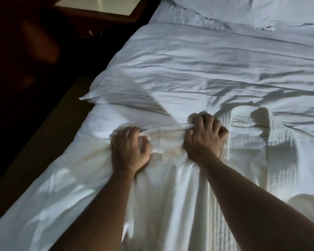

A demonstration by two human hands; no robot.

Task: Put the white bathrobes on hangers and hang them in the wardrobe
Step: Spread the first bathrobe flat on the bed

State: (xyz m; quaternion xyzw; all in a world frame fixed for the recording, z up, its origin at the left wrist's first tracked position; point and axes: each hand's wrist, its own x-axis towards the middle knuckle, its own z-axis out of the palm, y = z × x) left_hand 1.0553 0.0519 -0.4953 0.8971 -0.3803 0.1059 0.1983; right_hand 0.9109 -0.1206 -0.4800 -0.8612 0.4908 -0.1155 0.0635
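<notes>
A wide bed (pixel 116 178) fills most of the frame, its rumpled white duvet (pixel 207 60) running up to the pillows (pixel 225 8) along the top edge. In the upper left corner stands a dark wooden nightstand (pixel 105 15) with a pale, glossy top. A strip of brown floor (pixel 43 134) runs down the left side, and the rest of that side is lost in shadow.

The bedding is smooth cotton, creased in long diagonal folds and streaked with patches of light. The white bathrobe (pixel 170 196) lies across the lower centre of the bed. Its cloth is soft and bunched where it is held. At centre right it shows a ribbed, waffle-like weave and a rolled collar (pixel 261 116).

Two bare forearms reach in from the bottom edge. The left hand (pixel 129 147) and right hand (pixel 205 136) sit a little apart at mid-frame. Each is a fist clenched on a gathered handful of the robe's upper edge, and the fabric between them is pulled taut. The ribbed section lies just to the right of the right hand.
</notes>
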